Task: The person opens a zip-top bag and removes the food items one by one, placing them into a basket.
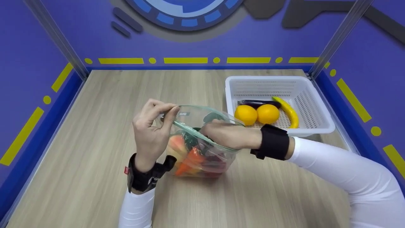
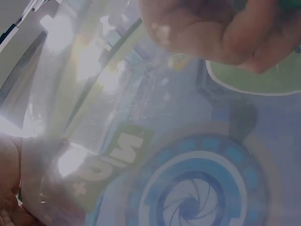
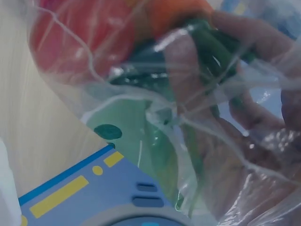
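A clear zip bag with a pale green rim stands on the table, its mouth parted. My left hand pinches the rim at the bag's left corner between thumb and fingers. My right hand reaches through the mouth into the bag. In the right wrist view its fingers curl round a glossy dark green pepper, partly hidden by the fingers and the crinkled film. Orange pieces and a round red item lie lower in the bag. The left wrist view looks through the film at the printed wall.
At the back right stands a white plastic basket. It holds two oranges, an eggplant and a banana. Blue printed walls with metal corner posts enclose the wood-grain table.
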